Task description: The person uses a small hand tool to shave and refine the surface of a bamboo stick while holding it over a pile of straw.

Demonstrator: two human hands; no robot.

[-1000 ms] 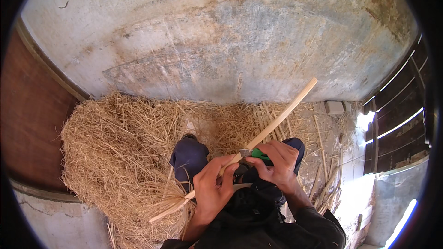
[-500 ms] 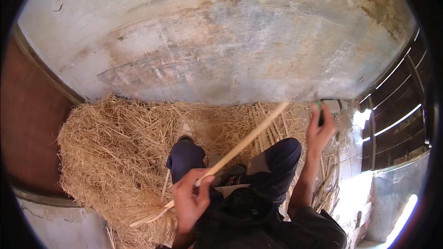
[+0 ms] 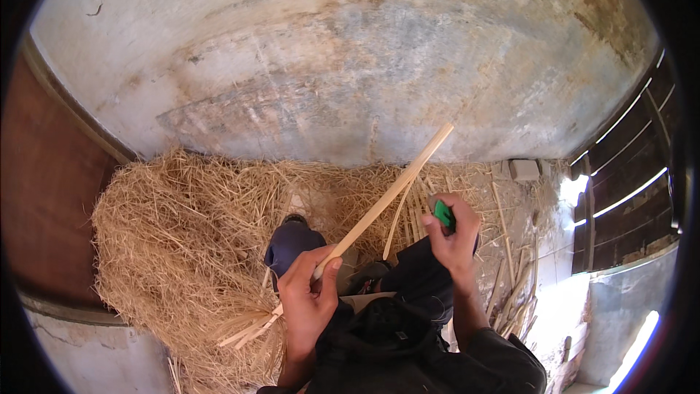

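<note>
Grasping the stick (image 3: 383,201), the left hand (image 3: 309,293) has most jutting toward one o'clock; the right hand (image 3: 456,241) (two o'clock) clutches a green knife (image 3: 442,214).

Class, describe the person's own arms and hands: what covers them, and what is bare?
The left hand and right hand are bare, with no gloves or wristwatch visible. A plain black sleeve covers the upper right arm, leaving the right forearm uncovered. The left sleeve's length cannot be told.
</note>
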